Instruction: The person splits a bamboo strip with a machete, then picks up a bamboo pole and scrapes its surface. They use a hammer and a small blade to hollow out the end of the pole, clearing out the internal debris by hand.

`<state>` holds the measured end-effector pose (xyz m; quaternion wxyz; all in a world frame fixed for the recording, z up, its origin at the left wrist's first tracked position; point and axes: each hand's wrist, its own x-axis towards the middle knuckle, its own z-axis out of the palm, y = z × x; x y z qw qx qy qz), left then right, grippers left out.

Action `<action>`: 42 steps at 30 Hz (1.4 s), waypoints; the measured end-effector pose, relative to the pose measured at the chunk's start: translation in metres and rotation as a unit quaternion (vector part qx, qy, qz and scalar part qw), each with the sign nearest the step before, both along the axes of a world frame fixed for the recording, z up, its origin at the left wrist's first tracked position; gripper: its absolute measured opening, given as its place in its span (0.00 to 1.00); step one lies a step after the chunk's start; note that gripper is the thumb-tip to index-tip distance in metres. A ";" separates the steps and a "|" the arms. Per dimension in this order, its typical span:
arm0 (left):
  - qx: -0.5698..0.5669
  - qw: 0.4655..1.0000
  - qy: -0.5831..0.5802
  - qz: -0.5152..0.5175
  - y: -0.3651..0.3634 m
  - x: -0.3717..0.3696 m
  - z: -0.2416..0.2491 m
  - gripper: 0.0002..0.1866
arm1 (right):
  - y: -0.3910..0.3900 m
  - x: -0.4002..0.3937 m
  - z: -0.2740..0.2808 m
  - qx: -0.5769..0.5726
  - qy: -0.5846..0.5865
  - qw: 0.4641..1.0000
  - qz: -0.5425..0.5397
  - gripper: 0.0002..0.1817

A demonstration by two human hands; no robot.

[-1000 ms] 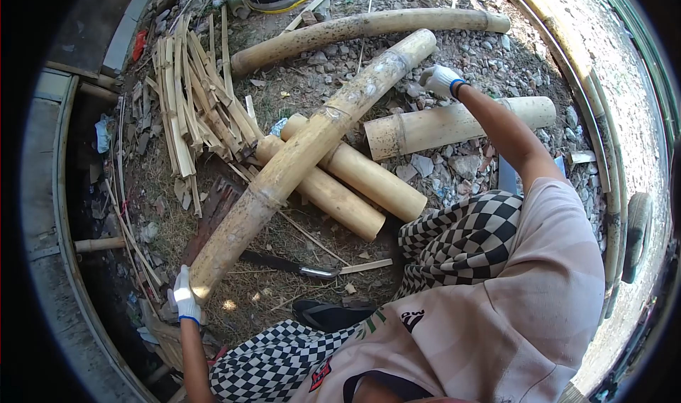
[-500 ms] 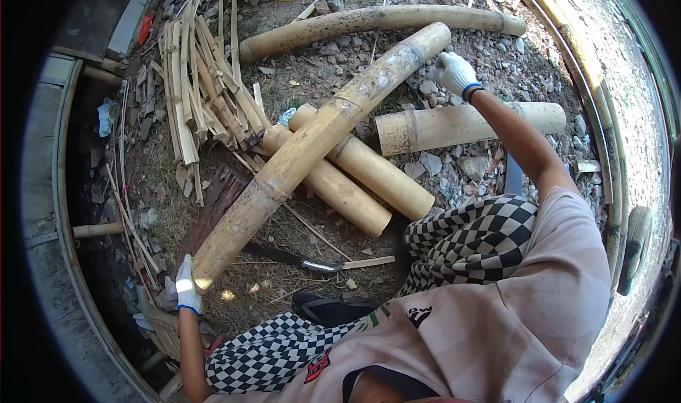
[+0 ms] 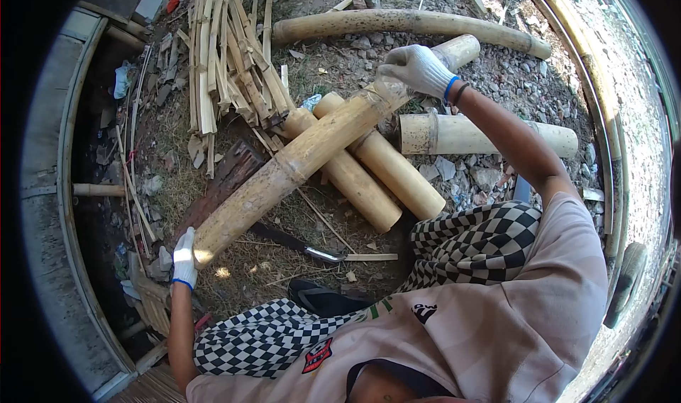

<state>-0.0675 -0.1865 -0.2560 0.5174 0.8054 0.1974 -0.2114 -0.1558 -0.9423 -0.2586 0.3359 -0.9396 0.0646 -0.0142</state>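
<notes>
The pole (image 3: 287, 168), propped on two logs (image 3: 358, 190), has its end gripped by the left hand (image 3: 184, 258), seemingly for steadiness; the right hand's (image 3: 417, 72) grip above it (fingers curled) cannot be told.

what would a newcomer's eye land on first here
Probably the long, thick, tan bamboo pole slanting across the middle, crossing over two shorter, pale, round bamboo lengths, with the white-gloved left hand at its lower-left end and the white-gloved right hand at its upper-right part. Next, likely the pile of thin, pale, split strips at upper left and the black-and-white checkered cloth trousers below.
</notes>
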 end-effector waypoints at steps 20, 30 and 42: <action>0.042 0.899 -0.152 -0.408 -0.275 -0.066 0.153 0.40 | 0.228 -0.010 0.078 0.435 0.323 0.815 0.206 0.33; 0.019 0.926 -0.187 -0.327 -0.274 -0.035 0.125 0.08 | 0.225 -0.009 0.053 0.462 0.278 0.821 0.190 0.27; 0.173 0.805 0.326 -0.465 -0.126 -0.003 0.143 0.13 | 0.040 0.038 -0.031 -0.120 0.030 0.987 0.099 0.25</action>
